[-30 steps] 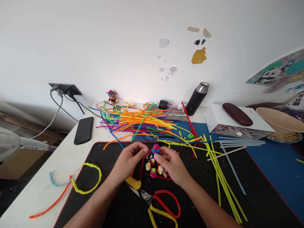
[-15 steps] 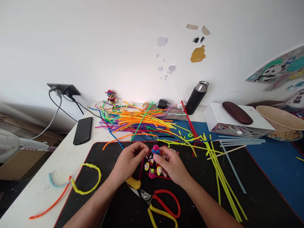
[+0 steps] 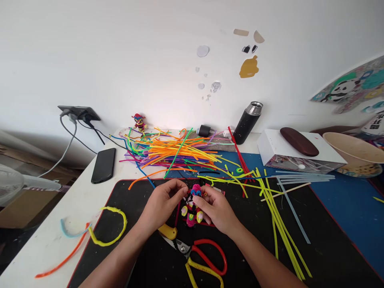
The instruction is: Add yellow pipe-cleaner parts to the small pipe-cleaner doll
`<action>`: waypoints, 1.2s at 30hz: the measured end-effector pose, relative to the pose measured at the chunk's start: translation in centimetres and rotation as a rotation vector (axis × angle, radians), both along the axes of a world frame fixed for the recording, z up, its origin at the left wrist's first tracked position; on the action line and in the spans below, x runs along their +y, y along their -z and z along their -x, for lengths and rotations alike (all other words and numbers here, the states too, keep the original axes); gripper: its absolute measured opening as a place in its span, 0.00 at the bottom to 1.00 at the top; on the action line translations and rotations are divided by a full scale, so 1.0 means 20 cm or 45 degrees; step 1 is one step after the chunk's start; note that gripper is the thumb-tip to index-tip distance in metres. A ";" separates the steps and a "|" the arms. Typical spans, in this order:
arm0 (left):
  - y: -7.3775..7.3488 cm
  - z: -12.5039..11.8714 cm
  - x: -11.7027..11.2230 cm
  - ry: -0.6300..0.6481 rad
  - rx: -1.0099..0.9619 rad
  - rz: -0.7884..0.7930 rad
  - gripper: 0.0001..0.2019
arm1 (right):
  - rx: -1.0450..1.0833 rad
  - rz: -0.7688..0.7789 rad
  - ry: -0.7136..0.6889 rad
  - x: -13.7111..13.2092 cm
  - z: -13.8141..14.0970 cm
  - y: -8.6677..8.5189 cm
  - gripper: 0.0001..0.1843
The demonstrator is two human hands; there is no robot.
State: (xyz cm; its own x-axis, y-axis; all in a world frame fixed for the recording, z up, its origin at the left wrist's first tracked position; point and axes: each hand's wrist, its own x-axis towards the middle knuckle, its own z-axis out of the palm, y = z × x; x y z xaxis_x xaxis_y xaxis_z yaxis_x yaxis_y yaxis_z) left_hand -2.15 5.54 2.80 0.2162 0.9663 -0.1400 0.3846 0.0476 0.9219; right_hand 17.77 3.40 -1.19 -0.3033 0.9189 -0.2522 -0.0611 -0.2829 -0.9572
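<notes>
A small pipe-cleaner doll (image 3: 192, 218) stands upright between my hands over the black mat (image 3: 240, 256). It has a pink and blue headpiece, yellow cuffs and a magenta body. My right hand (image 3: 218, 206) grips the doll's head from the right, thumb across its front. On the other side, my left hand (image 3: 166, 202) pinches thumb and forefinger together at the edge of the headpiece; what lies between those fingertips is too small to make out. Scissors (image 3: 207, 256) with red and yellow handles lie just below, and a yellow-handled tool (image 3: 168, 231) sits by their blades.
A heap of coloured pipe cleaners (image 3: 180, 152) lies behind the mat, with yellow-green stems (image 3: 282, 228) on the right. A phone (image 3: 103, 165) is at left, near a yellow loop (image 3: 126, 224). Behind stand a similar doll (image 3: 139, 123), a black flask (image 3: 248, 123) and a white box (image 3: 300, 154).
The doll tilts very slightly between my fingers, its lower body shifting a little. Both hands keep nearly the same place; the whole view has drifted slightly.
</notes>
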 end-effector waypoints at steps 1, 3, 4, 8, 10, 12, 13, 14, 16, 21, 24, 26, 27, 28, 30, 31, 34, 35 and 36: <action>0.00 0.00 0.00 0.002 0.011 -0.003 0.15 | 0.000 0.000 0.001 0.00 0.00 0.00 0.23; 0.00 0.00 0.00 0.004 0.032 -0.007 0.15 | -0.001 -0.001 0.003 0.00 0.00 0.01 0.22; 0.00 0.00 0.00 0.006 0.040 -0.008 0.15 | 0.000 -0.002 0.004 0.00 0.00 0.01 0.22; -0.01 0.00 0.01 0.018 0.055 -0.010 0.15 | 0.000 -0.001 0.001 0.00 -0.01 0.02 0.22; -0.01 0.00 0.01 0.019 0.049 -0.006 0.15 | -0.003 0.000 0.001 0.00 0.00 0.02 0.22; -0.01 0.00 0.01 0.016 0.037 0.001 0.15 | -0.005 0.000 -0.002 0.00 0.00 0.02 0.22; 0.00 0.00 0.01 0.013 0.030 0.005 0.15 | -0.005 0.002 -0.003 0.00 0.00 0.02 0.23; 0.00 -0.01 0.01 0.013 0.022 0.010 0.15 | -0.005 0.004 -0.002 0.00 0.00 0.01 0.23; 0.00 -0.01 0.01 0.010 0.001 0.021 0.16 | -0.003 0.009 0.002 0.00 0.00 0.01 0.23; 0.00 0.00 0.01 -0.015 -0.047 0.044 0.18 | 0.012 0.020 0.011 0.00 0.00 0.01 0.24; 0.00 0.01 0.01 -0.017 -0.062 0.049 0.18 | 0.016 0.022 0.015 0.00 0.00 0.00 0.25; 0.00 0.01 0.01 -0.021 -0.071 0.048 0.19 | 0.018 0.026 0.021 0.00 0.01 -0.01 0.25; 0.00 0.01 0.01 -0.024 -0.075 0.047 0.19 | 0.018 0.028 0.024 0.00 0.01 -0.01 0.26; 0.00 0.01 0.01 -0.027 -0.079 0.047 0.19 | 0.017 0.027 0.025 0.00 0.01 -0.01 0.26; 0.00 0.01 0.01 -0.030 -0.091 0.050 0.19 | 0.015 0.020 0.028 0.00 0.01 -0.01 0.26; 0.00 0.01 0.01 -0.030 -0.100 0.053 0.20 | 0.013 0.015 0.028 0.00 0.00 -0.01 0.26; 0.01 0.01 0.00 -0.034 -0.127 0.060 0.20 | 0.009 0.010 0.030 0.00 0.00 -0.01 0.26; 0.02 0.01 0.00 -0.034 -0.133 0.061 0.20 | 0.008 0.011 0.031 0.00 0.00 -0.01 0.26; 0.02 0.02 0.00 -0.034 -0.138 0.064 0.20 | 0.008 0.014 0.030 0.00 0.00 -0.01 0.26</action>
